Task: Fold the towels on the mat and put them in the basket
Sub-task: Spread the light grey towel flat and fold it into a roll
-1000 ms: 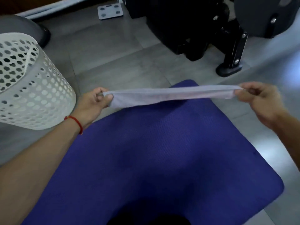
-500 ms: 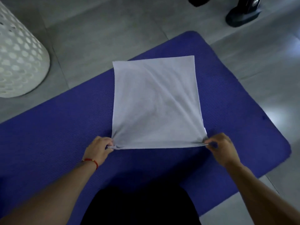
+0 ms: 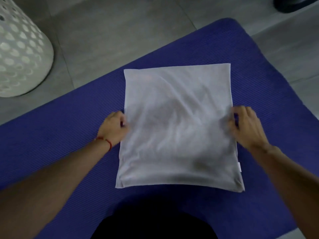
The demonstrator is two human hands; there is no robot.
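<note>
Pale towel [image 3: 177, 128] flat on the purple mat [image 3: 51, 135], right between both sets of fingers. Left hand [image 3: 113, 128] pinching its left edge, right hand [image 3: 246, 128] curled onto the right edge. Kinda blurry though.

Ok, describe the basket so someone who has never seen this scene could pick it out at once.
Start at the blue mat that fills most of the floor, with the pale towel lying on it. Look past the mat's far left edge to the grey tiles, where the basket stands off the mat, cut off by the frame. It is the only white thing with rounded walls full of holes.
</note>
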